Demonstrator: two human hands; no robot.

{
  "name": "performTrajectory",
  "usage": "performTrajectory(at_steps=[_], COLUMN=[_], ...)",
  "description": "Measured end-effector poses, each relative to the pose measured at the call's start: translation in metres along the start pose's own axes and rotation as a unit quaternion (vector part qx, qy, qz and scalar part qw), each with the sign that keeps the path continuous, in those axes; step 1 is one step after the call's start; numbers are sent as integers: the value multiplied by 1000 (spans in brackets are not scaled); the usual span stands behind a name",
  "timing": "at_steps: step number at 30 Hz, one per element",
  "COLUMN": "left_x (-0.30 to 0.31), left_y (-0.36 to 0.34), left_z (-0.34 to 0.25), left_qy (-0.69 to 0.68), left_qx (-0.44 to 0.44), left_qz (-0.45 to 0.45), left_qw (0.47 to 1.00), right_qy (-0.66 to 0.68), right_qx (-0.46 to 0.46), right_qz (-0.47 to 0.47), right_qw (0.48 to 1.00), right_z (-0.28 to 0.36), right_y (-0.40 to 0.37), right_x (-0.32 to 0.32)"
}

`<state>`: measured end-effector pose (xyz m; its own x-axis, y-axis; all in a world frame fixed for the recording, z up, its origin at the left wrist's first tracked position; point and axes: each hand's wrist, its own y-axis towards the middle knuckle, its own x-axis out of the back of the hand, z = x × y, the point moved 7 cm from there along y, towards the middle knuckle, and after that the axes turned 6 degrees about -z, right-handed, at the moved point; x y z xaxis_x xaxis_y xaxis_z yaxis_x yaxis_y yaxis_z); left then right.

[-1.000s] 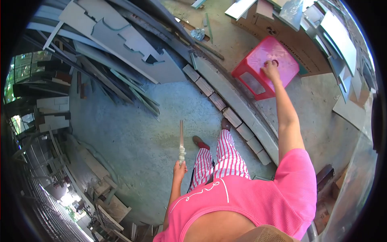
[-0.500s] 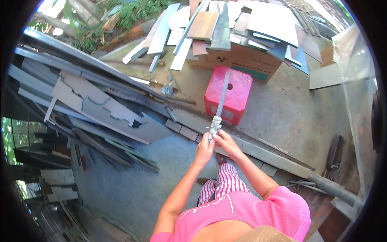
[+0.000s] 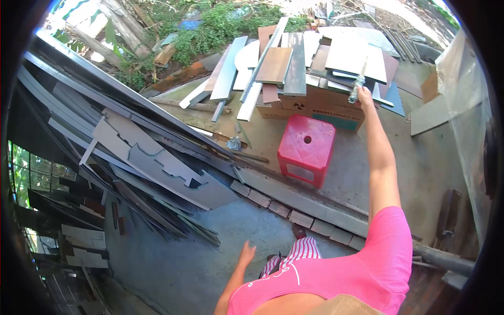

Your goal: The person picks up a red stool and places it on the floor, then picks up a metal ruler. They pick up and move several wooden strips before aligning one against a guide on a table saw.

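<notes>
My right hand (image 3: 364, 95) reaches far forward, wrapped round a thin rod with pale cord (image 3: 357, 87) wound thickly about one end. The rod's bare end points away over a white board (image 3: 353, 60) on the pile, overlapping it in this view. My left hand (image 3: 247, 253) hangs low near my left side, above the concrete floor, with fingers apart and nothing in it. Between me and the pile stands a pink plastic stool (image 3: 308, 137).
Boards and panels lie stacked on an air conditioner carton (image 3: 336, 107). A low concrete curb (image 3: 294, 194) with bricks crosses in front of my feet. Long grey strips and a cut-out panel (image 3: 157, 163) lean at left. Clear plastic sheeting (image 3: 462, 105) hangs at right.
My right hand has carried the cord-wound rod from above the stool's near edge forward and right to the boards. My left hand has let go and dropped back toward my body.
</notes>
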<state>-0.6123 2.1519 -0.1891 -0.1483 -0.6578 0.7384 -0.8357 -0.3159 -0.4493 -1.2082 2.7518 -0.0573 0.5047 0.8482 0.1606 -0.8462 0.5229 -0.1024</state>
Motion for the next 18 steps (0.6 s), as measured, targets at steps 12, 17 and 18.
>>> performTrajectory(at_steps=[12, 17, 18], left_x=[50, 9, 23], left_y=[-148, -140, -132], left_z=[155, 151, 116], left_qy=[-160, -237, -235], left_qx=[383, 346, 344], left_qz=[-123, -75, -53], left_qw=[901, 905, 908], right_qy=[204, -42, -31], right_qx=[-38, 163, 181], right_qz=[-186, -117, -76], right_qw=[961, 979, 980], right_z=[57, -10, -69], right_y=[23, -78, -94], right_x=[-16, -48, -57])
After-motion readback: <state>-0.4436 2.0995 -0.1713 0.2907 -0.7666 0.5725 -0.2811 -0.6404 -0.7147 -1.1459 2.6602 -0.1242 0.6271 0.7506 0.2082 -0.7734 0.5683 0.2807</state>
